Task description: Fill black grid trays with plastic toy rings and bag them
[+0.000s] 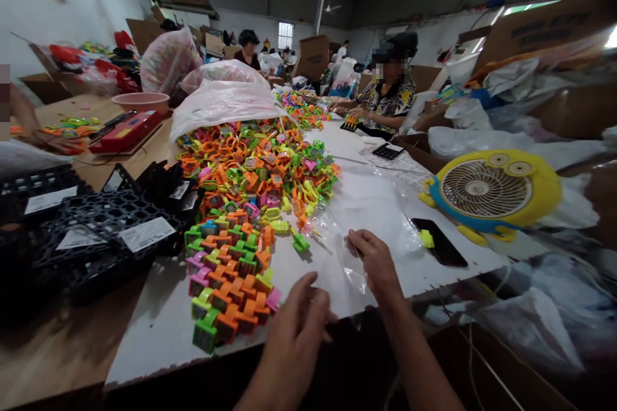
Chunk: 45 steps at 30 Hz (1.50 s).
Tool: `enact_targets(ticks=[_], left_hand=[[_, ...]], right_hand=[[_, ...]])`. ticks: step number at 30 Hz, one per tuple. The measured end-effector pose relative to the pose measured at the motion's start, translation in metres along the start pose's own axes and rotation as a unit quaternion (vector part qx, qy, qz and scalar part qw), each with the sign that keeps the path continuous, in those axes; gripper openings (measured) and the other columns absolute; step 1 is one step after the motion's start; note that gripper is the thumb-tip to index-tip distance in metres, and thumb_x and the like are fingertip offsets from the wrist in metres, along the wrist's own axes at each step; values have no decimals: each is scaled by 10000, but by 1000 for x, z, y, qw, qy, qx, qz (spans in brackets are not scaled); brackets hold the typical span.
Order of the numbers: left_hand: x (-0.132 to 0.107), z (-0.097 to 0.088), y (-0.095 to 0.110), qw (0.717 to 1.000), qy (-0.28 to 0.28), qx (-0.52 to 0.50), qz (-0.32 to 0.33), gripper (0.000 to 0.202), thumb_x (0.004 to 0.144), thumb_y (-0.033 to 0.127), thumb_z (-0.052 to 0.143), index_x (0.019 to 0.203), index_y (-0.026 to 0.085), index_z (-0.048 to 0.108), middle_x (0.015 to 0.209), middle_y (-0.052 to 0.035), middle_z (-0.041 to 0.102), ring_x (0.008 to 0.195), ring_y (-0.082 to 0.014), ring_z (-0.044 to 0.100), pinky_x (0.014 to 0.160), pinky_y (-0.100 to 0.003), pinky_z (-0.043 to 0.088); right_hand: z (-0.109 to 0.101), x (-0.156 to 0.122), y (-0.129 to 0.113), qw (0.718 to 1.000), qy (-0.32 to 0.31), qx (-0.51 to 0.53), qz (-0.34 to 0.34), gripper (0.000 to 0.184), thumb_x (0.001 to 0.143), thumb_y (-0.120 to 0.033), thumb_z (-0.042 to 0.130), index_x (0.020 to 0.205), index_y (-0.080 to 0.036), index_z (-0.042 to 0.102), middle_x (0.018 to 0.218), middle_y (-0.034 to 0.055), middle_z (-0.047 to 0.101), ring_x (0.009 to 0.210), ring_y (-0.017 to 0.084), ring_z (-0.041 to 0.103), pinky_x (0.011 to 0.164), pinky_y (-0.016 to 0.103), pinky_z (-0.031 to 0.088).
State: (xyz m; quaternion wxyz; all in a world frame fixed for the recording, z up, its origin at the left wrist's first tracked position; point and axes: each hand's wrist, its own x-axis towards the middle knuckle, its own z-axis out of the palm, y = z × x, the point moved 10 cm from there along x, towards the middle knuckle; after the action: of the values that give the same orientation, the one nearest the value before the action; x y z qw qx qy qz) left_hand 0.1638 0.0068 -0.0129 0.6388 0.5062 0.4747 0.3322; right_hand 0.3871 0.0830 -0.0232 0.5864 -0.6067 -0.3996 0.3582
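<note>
My right hand (373,258) is closed on the edge of a clear plastic bag (354,276), which lies loosely over the white tabletop. Lower and to the left, my left hand (303,314) hovers near the table's front edge, thumb and fingers apart, with nothing visible in it. Beside it stand tidy rows of small toy watches (236,292) in orange, green, pink and yellow. Behind them a big loose heap of toy watches (260,167) spills from a white sack (226,99). A single green toy watch (301,242) lies between the heap and my right hand.
Black plastic trays (110,225) with white labels are stacked on the left. To the right are a dark phone (441,244), a yellow toy watch (427,238) and a yellow fan (486,189). A co-worker (390,90) sits across the table; another person's hand (58,141) shows far left.
</note>
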Motion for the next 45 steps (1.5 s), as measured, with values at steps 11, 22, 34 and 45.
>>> enact_targets(ticks=[11,22,34,45], left_hand=[[60,28,-39,991,69,-112,-33,392,624,537,704,643,191,520,556,43,509,491,-105,461,517,-249,365],[31,14,-44,984,85,154,24,557,845,618,518,510,219,318,506,62,286,530,-107,303,517,-264,245],[-32,27,91,701,260,539,388,211,882,114,552,1082,180,572,752,-21,643,630,-198,612,559,-310,475],[-32,24,121,658,200,581,435,100,867,141,601,957,179,587,822,-28,671,718,-197,640,598,-301,500]], right_hand=[[9,-97,25,985,-161,-50,25,488,769,-615,664,1060,-226,633,956,61,680,835,209,632,761,322,513],[-38,-90,23,997,14,34,62,363,743,-553,707,802,-240,532,590,-36,552,523,143,515,499,249,420],[2,-130,-44,896,-232,-356,-127,162,777,-343,611,902,-298,703,722,32,699,595,210,643,566,299,519],[-50,-92,-80,811,-20,-515,-277,344,875,-361,444,1133,-276,655,1058,69,733,858,259,718,683,357,569]])
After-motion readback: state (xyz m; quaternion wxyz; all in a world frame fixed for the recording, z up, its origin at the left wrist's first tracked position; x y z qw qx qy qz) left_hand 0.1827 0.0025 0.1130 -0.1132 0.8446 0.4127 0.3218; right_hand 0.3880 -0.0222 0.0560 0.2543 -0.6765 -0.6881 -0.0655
